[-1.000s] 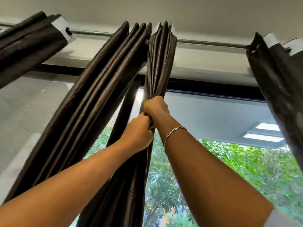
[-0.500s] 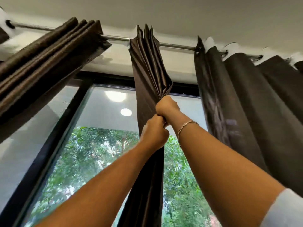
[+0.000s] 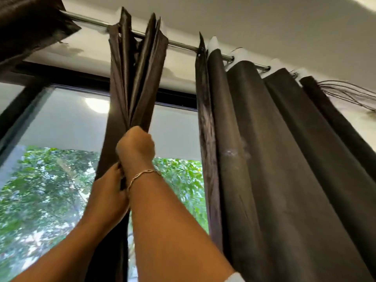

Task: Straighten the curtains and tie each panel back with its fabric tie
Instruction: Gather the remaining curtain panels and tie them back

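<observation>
Curtain panel (image 3: 138, 78), bunched in pleats under the rod (image 3: 183, 44), is what we clench with the right grip (image 3: 136, 147) above and the left grip (image 3: 107, 198) just below

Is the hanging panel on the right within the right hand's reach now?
Probably yes: nothing stands between the right hand and the hanging panel, only bare window. But it must first release the bunched panel it grips.
</observation>
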